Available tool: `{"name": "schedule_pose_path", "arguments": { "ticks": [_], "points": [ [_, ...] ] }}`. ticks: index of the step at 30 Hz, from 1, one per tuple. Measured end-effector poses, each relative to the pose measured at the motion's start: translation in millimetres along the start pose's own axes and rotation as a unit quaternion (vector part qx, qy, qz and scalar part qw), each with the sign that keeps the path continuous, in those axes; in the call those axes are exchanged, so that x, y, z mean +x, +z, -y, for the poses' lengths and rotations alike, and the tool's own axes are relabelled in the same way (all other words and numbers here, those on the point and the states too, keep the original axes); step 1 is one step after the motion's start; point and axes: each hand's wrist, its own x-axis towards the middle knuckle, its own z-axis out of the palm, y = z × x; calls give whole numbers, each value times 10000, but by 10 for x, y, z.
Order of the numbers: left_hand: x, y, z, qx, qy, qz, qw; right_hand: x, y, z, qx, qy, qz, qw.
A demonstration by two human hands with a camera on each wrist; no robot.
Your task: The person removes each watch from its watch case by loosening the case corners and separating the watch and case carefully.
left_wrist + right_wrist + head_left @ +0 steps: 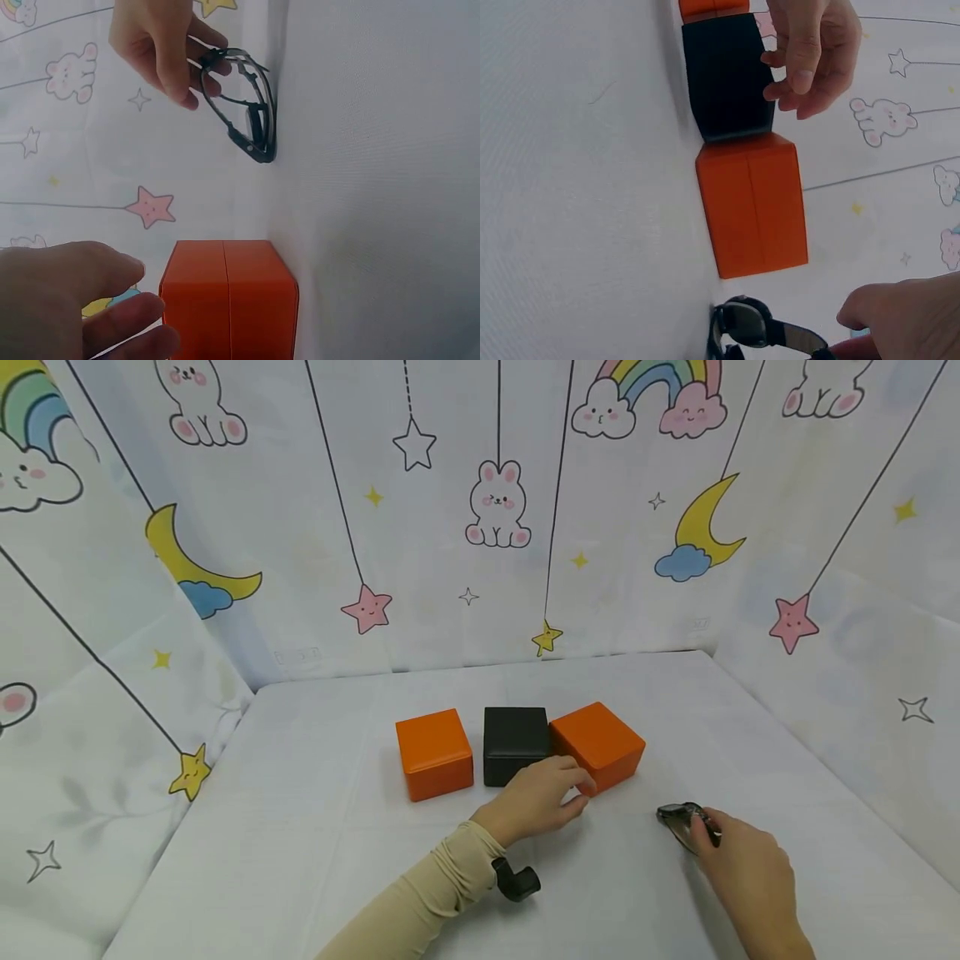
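Note:
My right hand (pixel 750 868) holds a pair of dark sunglasses (pixel 686 827) by one end, thumb and fingers pinching it, low over the table at the right. A dark lens (pixel 746 321) shows in the right wrist view. My left hand (pixel 536 802) holds nothing; its fingers are loosely bent in front of the black box (pixel 516 743) and the right orange box (pixel 600 743). In the left wrist view its fingertips overlap the edge of that orange box (pixel 229 307). Another orange box (pixel 435 756) stands to the left of the black one.
The boxes stand in a row on a white-covered table (pixel 315 827), the right orange one turned at an angle. A white curtain (pixel 435 543) printed with rabbits, stars and moons surrounds the table. A black camera mount (pixel 517 881) sits at my left wrist.

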Motion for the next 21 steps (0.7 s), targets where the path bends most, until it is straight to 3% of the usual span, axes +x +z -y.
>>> {"name": "schedule_pose_path", "arguments": {
  "ticks": [5,9,12,17,21],
  "points": [
    [44,5,-25,476,-177,-458,9977,8,-101,73,128,-297,-521,9981],
    [149,26,-78,1034,-575,-489,9918,86,-153,254,432,-657,-833,9934],
    [249,61,-89,1337,-925,-398,9859,219,-84,443,982,-944,-868,9869],
    [401,164,-92,1855,-1235,-142,9748,504,116,699,1867,-1104,-151,9761],
    [452,243,-159,2250,-1151,-159,9674,654,185,769,2271,-994,141,9687]
  ]
}}
